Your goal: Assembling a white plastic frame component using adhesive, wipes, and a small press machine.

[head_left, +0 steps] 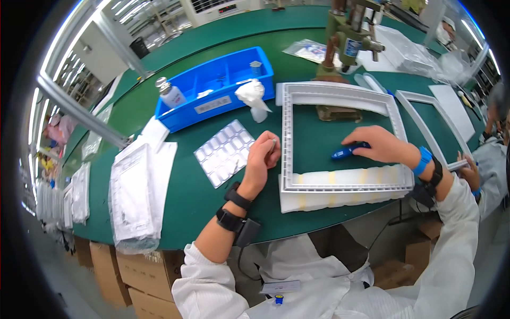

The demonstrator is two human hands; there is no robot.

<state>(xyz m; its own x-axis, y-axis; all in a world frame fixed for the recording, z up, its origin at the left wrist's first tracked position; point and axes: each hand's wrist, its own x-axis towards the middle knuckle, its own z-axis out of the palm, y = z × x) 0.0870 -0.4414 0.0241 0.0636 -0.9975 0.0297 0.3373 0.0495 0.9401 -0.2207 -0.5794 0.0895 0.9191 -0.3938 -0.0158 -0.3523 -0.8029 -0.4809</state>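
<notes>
My right hand (381, 144) reaches over the opening of a white rectangular plastic frame (287, 133). Its fingers are closed on the end of a short blue handheld tool (342, 153), whose exact kind I cannot make out. Just outside the frame's left side is my left hand (258, 164), with thumb and fingers pinched together. Whatever may be between those fingertips is too small to name. White foam strips (340, 200) lie under the frame's near and far sides. A sheet of pale rounded pieces (226, 150) rests left of my left hand.
A blue divided bin (183, 118) stands at the back left, with a bottle (171, 93) and crumpled white tissue (252, 93). Behind the frame rises a green press (340, 40). Bagged white frames (133, 194) lie left. At right, another person's hand (468, 171) touches a second frame (425, 114).
</notes>
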